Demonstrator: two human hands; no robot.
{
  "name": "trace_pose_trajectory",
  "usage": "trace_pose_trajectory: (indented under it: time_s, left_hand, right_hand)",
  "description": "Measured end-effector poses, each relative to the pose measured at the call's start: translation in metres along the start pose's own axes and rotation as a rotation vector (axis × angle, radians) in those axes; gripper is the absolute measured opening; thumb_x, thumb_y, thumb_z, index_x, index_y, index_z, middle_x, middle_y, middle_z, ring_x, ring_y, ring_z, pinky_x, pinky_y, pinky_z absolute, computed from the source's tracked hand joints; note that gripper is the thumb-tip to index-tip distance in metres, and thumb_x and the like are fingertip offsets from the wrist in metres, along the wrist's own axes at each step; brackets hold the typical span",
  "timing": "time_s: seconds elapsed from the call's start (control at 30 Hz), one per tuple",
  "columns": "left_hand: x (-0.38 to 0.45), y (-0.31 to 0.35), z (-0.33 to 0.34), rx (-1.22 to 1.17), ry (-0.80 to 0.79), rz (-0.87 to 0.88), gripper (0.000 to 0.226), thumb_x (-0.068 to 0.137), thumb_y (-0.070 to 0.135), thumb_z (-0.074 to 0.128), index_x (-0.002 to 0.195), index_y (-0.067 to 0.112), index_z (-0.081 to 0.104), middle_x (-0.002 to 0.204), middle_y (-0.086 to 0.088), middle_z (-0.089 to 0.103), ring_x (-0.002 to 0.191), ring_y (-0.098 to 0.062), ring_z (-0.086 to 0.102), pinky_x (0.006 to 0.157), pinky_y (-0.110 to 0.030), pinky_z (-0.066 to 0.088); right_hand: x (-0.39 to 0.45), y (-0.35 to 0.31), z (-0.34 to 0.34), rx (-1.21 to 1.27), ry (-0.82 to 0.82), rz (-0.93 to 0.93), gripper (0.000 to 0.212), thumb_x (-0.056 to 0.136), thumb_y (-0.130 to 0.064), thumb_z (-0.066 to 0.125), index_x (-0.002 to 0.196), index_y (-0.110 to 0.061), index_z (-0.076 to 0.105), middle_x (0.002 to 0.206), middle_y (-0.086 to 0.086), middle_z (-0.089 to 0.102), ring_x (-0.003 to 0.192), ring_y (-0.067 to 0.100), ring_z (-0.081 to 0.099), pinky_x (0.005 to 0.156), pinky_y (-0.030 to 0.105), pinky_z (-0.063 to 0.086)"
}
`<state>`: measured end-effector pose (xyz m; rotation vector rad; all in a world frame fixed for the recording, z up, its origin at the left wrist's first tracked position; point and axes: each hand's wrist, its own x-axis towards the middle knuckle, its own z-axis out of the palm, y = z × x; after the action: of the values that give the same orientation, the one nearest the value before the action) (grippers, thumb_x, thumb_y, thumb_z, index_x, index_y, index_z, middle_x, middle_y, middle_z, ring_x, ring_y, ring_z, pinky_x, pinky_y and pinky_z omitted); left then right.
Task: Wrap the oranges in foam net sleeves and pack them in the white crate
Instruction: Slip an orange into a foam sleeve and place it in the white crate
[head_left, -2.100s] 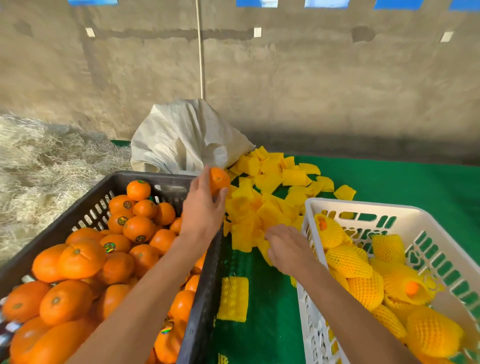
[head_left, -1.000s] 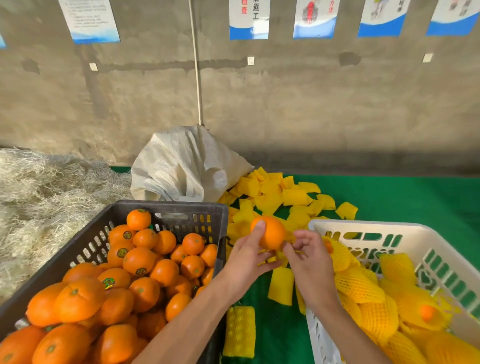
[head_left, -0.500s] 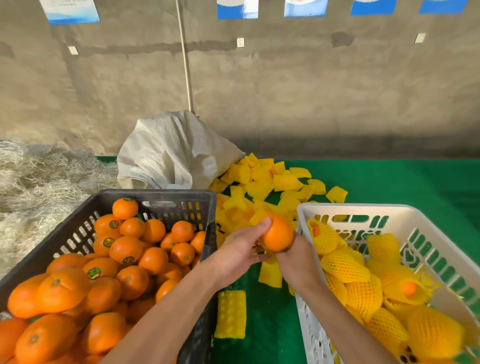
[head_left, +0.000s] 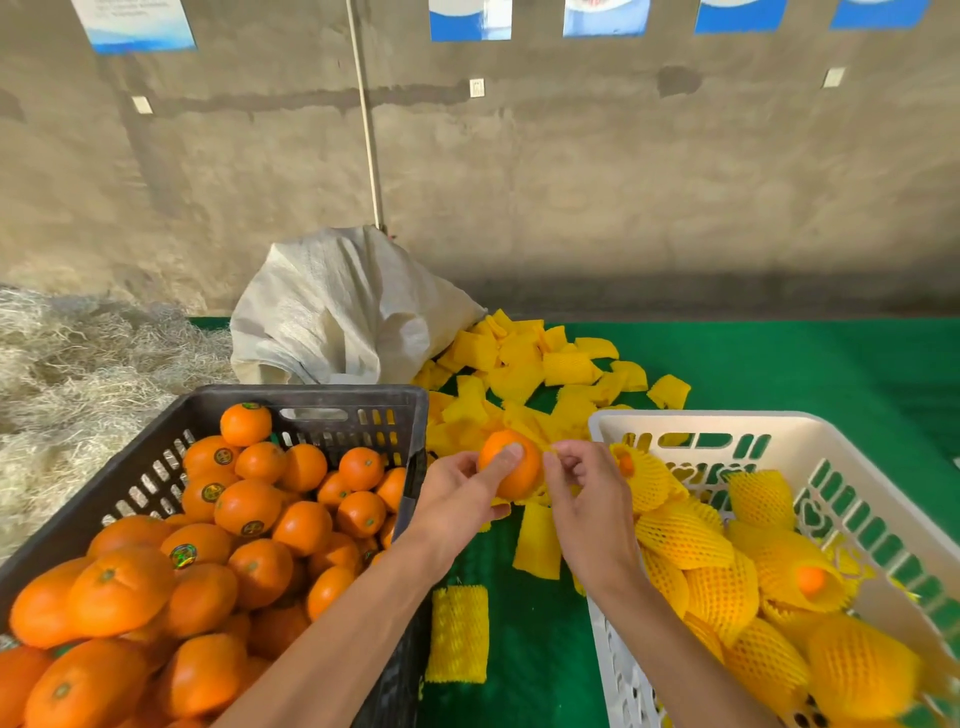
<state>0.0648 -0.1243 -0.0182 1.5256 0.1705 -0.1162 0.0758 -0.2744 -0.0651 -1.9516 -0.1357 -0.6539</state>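
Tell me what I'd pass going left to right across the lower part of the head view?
Black crate of bare oranges → left hand → held orange → right hand → white crate of sleeved oranges.

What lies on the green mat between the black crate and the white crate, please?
In the head view, loose yellow foam sleeves lie on the green mat between the black crate and the white crate.

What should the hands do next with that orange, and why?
Probably pull the yellow foam sleeve over the orange. The left hand grips the orange, still mostly bare, while the right hand pinches the sleeve's edge beside it.
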Motion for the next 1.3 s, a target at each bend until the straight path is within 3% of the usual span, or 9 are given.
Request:
trace_pose_trajectory:
  time_s: [0.13, 0.23, 0.33, 0.5, 0.73, 0.97, 1.1, 1.23, 1.3]
  left_hand:
    - [0.000, 0.003, -0.003, -0.121, -0.006, 0.015, 0.053, 0.088, 0.050, 0.071, 0.124, 0.011, 0.065, 0.126, -0.012, 0.067, 0.117, -0.023, 0.065, 0.090, -0.041, 0.061]
    - [-0.001, 0.003, -0.002, -0.075, -0.071, 0.014, 0.051, 0.077, 0.060, 0.073, 0.112, 0.022, 0.069, 0.126, -0.009, 0.068, 0.119, -0.022, 0.064, 0.090, -0.037, 0.058]
    - [0.000, 0.004, -0.003, -0.121, -0.078, 0.006, 0.051, 0.078, 0.054, 0.084, 0.112, 0.018, 0.073, 0.122, -0.013, 0.070, 0.117, -0.032, 0.066, 0.100, -0.043, 0.057]
    - [0.001, 0.002, -0.002, -0.082, -0.083, 0.031, 0.057, 0.070, 0.042, 0.090, 0.120, 0.022, 0.073, 0.123, -0.006, 0.072, 0.111, -0.025, 0.070, 0.095, -0.041, 0.059]
    - [-0.001, -0.003, -0.004, 0.109, 0.020, 0.235, 0.053, 0.079, 0.043, 0.086, 0.121, 0.034, 0.054, 0.112, -0.003, 0.057, 0.087, -0.007, 0.063, 0.064, -0.016, 0.052]
    - [0.002, -0.006, -0.009, 0.384, 0.262, 0.381, 0.052, 0.080, 0.067, 0.071, 0.119, 0.033, 0.064, 0.111, 0.004, 0.052, 0.099, -0.005, 0.058, 0.080, -0.016, 0.048]
    - [0.000, -0.007, -0.007, 0.261, 0.126, 0.317, 0.061, 0.078, 0.074, 0.068, 0.124, 0.035, 0.057, 0.120, 0.001, 0.054, 0.105, -0.007, 0.060, 0.090, -0.023, 0.053]
    - [-0.002, -0.006, -0.003, 0.082, 0.023, 0.266, 0.054, 0.079, 0.060, 0.075, 0.120, 0.032, 0.055, 0.109, 0.001, 0.068, 0.087, 0.000, 0.068, 0.071, -0.013, 0.053]
    - [-0.002, -0.005, -0.005, 0.076, 0.065, 0.262, 0.057, 0.075, 0.060, 0.076, 0.120, 0.032, 0.055, 0.109, 0.004, 0.068, 0.086, 0.003, 0.067, 0.069, -0.012, 0.052]
  right_hand:
    - [-0.002, 0.005, 0.009, -0.054, -0.260, 0.172, 0.041, 0.090, -0.023, 0.075, 0.124, -0.029, 0.052, 0.082, -0.008, 0.060, 0.075, 0.006, 0.061, 0.062, 0.021, 0.049]
    - [-0.003, 0.013, 0.009, -0.127, -0.382, 0.178, 0.026, 0.092, -0.027, 0.073, 0.114, -0.033, 0.059, 0.082, -0.002, 0.061, 0.074, 0.015, 0.059, 0.060, 0.023, 0.041]
    - [-0.003, 0.019, 0.009, -0.152, -0.339, 0.130, 0.006, 0.100, -0.028, 0.062, 0.106, -0.027, 0.065, 0.093, 0.000, 0.063, 0.082, 0.017, 0.061, 0.066, 0.026, 0.047]
    - [0.005, 0.011, 0.004, 0.289, -0.179, 0.416, 0.029, 0.107, -0.034, 0.050, 0.102, -0.010, 0.064, 0.092, 0.013, 0.070, 0.072, 0.017, 0.072, 0.061, 0.028, 0.060]
    - [-0.006, -0.012, -0.002, 0.037, -0.039, -0.038, 0.035, 0.102, -0.043, 0.051, 0.077, -0.018, 0.048, 0.064, 0.003, 0.050, 0.060, 0.018, 0.048, 0.052, 0.039, 0.042]
    - [-0.009, -0.022, -0.007, -0.073, -0.051, -0.350, 0.035, 0.093, -0.011, 0.073, 0.072, -0.012, 0.045, 0.067, -0.009, 0.040, 0.061, 0.008, 0.035, 0.055, 0.014, 0.028]
    - [-0.011, -0.023, -0.001, 0.001, -0.115, -0.086, 0.024, 0.092, -0.021, 0.068, 0.085, -0.022, 0.045, 0.072, -0.013, 0.047, 0.066, 0.008, 0.050, 0.057, 0.019, 0.040]
    - [-0.008, -0.016, -0.001, -0.016, -0.234, 0.157, 0.027, 0.101, -0.040, 0.051, 0.127, -0.038, 0.045, 0.105, -0.016, 0.057, 0.084, 0.003, 0.062, 0.063, 0.019, 0.049]
    - [-0.007, -0.010, 0.000, -0.090, -0.310, 0.106, 0.021, 0.104, -0.041, 0.048, 0.124, -0.036, 0.054, 0.090, -0.013, 0.059, 0.076, 0.004, 0.059, 0.058, 0.015, 0.042]
